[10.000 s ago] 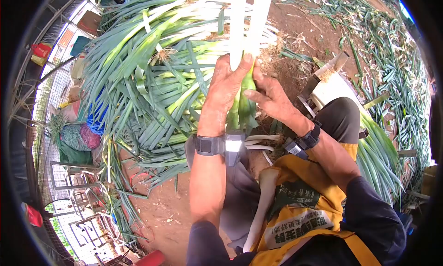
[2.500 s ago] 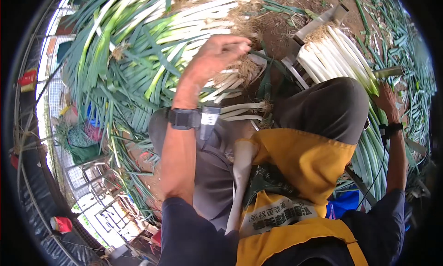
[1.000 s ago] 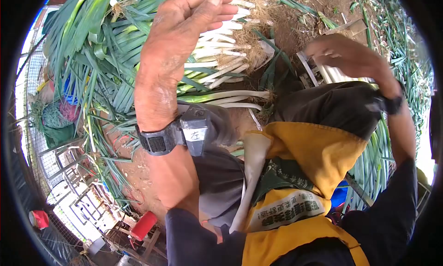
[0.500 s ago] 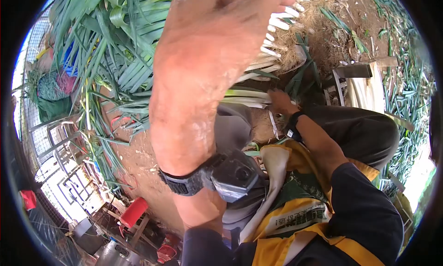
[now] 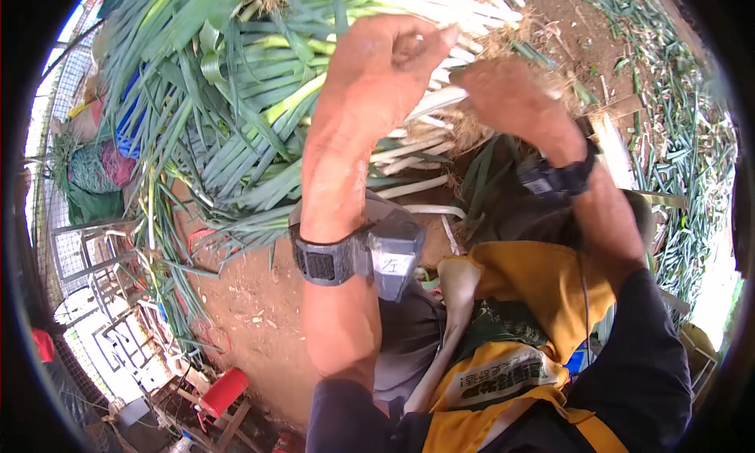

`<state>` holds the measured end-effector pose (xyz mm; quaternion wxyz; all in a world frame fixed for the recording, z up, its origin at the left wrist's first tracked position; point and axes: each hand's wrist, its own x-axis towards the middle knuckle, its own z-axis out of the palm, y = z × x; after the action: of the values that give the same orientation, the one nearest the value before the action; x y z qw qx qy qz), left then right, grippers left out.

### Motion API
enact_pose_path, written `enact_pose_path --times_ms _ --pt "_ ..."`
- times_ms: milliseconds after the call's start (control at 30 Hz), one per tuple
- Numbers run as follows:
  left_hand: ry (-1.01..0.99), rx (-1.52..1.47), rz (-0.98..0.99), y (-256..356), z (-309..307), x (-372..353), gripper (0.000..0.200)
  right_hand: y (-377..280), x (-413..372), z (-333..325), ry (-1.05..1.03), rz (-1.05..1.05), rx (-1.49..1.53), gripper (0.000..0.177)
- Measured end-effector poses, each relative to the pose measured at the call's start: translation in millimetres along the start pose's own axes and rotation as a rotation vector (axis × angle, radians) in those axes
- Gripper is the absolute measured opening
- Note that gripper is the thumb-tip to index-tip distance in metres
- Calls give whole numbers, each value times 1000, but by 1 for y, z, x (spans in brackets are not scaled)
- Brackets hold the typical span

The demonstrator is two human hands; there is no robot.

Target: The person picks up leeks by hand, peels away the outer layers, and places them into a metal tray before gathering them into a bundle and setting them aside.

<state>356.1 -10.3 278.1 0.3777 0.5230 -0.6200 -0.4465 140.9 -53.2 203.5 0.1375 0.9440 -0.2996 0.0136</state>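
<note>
The left hand (image 5: 385,83) is raised over the leek pile (image 5: 228,150), its fingers curled in and its thumb reaching toward two o'clock. The right hand (image 5: 511,103) is at three o'clock from it, palm side down and smeared by motion, with its fingers pointing back toward the left hand. A white leek shank (image 5: 436,101) shows in the gap between the two, leaving the left hand at about four o'clock; whether either hand is closed around it, I cannot tell.

From the left hand, the pile's green leaves spread out between seven and ten o'clock. Its white root ends gather toward four o'clock, just below the right hand, with shaggy leek roots (image 5: 470,130) at their tips. Two loose leek stalks (image 5: 425,187) lie farther down, toward seven o'clock from the right hand. At four o'clock from that hand, beyond the forearm, a pale leek bundle (image 5: 616,142) is partly hidden. The yellow apron (image 5: 550,276) is at six o'clock from the right hand.
</note>
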Motion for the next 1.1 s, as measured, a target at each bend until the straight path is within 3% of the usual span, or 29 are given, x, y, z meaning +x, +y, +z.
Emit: enact_pose_path --times_ms 33,100,167,200,233,300,367,400,500,633,700,767,833,967,1000,1100 --pt "-31 31 -6 3 2 -1 39 17 -3 -33 73 -67 -51 14" --pt "-35 205 90 6 11 -5 59 46 -22 -92 33 -45 -186 20" --pt "-149 295 115 11 22 -6 70 69 -40 -143 -17 56 -109 32" --pt "-185 381 77 15 31 -7 71 63 -40 -182 -155 223 -83 31" --pt "-207 417 139 9 41 -4 64 79 -49 -199 -79 112 -161 30" --pt "-193 334 224 4 62 0 49 95 -45 -243 -398 510 -74 32" --pt "-141 242 310 8 84 7 44 75 -32 -294 -455 367 -251 29" --pt "-113 197 350 12 90 9 42 83 -51 -288 -128 183 -395 30" --pt "-148 -79 230 27 91 11 37 40 -78 -274 405 210 -507 34" --pt "-271 -488 301 33 62 15 32 1 -95 -189 872 180 282 39" --pt "-325 -716 299 36 47 12 34 -21 -86 -129 707 358 752 54" --pt "-357 -1037 263 31 42 9 35 -37 -81 -78 466 360 1266 68" --pt "-361 -1097 259 27 38 8 40 -55 -72 -75 401 312 1698 64" --pt "-293 -1083 190 15 29 11 51 -52 -67 -91 188 375 1808 57" --pt "-243 -1044 159 20 30 7 54 -57 -63 -78 318 381 1669 57" --pt "-179 -1006 119 27 37 3 62 -65 -61 -81 433 532 1162 57"
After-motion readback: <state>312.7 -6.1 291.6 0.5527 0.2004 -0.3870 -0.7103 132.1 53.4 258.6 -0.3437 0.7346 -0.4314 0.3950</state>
